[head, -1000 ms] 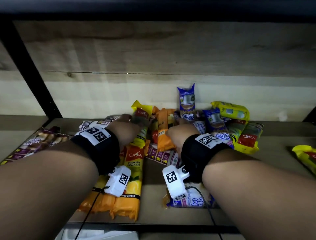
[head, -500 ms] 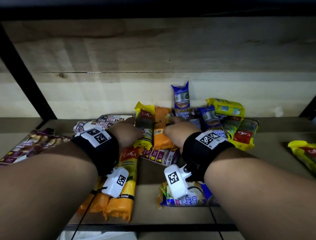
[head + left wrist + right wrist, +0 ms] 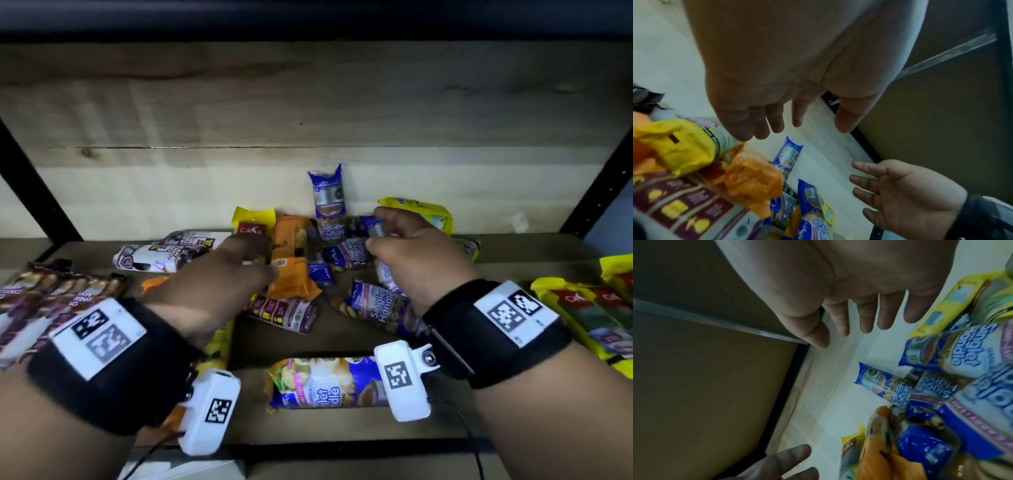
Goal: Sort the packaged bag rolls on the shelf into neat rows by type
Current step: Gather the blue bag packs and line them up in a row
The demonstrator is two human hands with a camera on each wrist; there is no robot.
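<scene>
A jumble of packaged bag rolls lies on the wooden shelf (image 3: 534,253). My left hand (image 3: 255,257) hovers with straight fingers over the orange pack (image 3: 291,260), beside the yellow CASA pack (image 3: 251,222), holding nothing; the left wrist view shows its fingers (image 3: 774,120) clear of the packs. My right hand (image 3: 375,229) is spread and empty over the blue Singlet Handle packs (image 3: 352,253); the right wrist view shows its fingers (image 3: 865,318) above them (image 3: 953,353). One blue pack (image 3: 327,205) leans on the back wall.
White-and-grey rolls (image 3: 161,253) and brown drawstring packs (image 3: 51,294) lie at the left. Yellow packs (image 3: 589,308) sit at the right. A maroon-and-white pack (image 3: 284,311) and a blue pack (image 3: 325,382) lie near the front edge. Black frame posts (image 3: 34,185) flank the shelf.
My right hand left the orange pack and moved right over the blue packs. My left hand came off the yellow pack and straightened. The orange pack now lies flatter beside the yellow one.
</scene>
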